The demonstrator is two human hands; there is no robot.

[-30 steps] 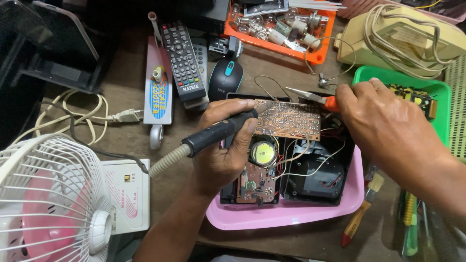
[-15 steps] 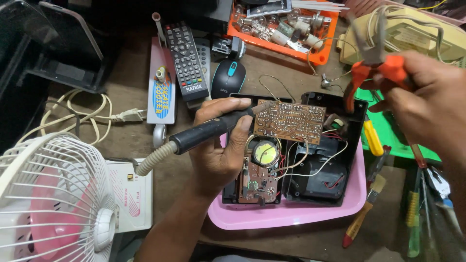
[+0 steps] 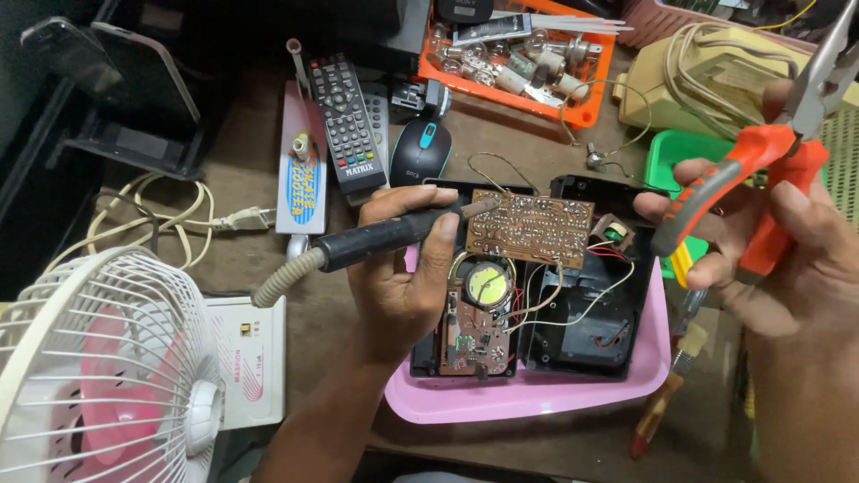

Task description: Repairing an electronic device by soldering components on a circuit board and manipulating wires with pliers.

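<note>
Cluttered workbench, blue-yellow blister pack (image 3: 301,183) beside black remote (image 3: 346,121), orange tray (image 3: 586,109)

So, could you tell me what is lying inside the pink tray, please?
An opened black casing with circuit boards, wires and a round yellow-centred part. The left hand covers its left edge.

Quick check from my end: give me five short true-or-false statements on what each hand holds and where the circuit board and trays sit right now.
1. The left hand holds a soldering iron with its tip at the brown circuit board. True.
2. The right hand holds a screwdriver. False: it holds orange-handled pliers, lifted clear of the board.
3. The opened black casing sits in a pink tray. True.
4. The orange tray holds remote controls. False: it holds bulbs and small parts.
5. The computer mouse lies inside the pink tray. False: it lies on the table behind it.
</note>
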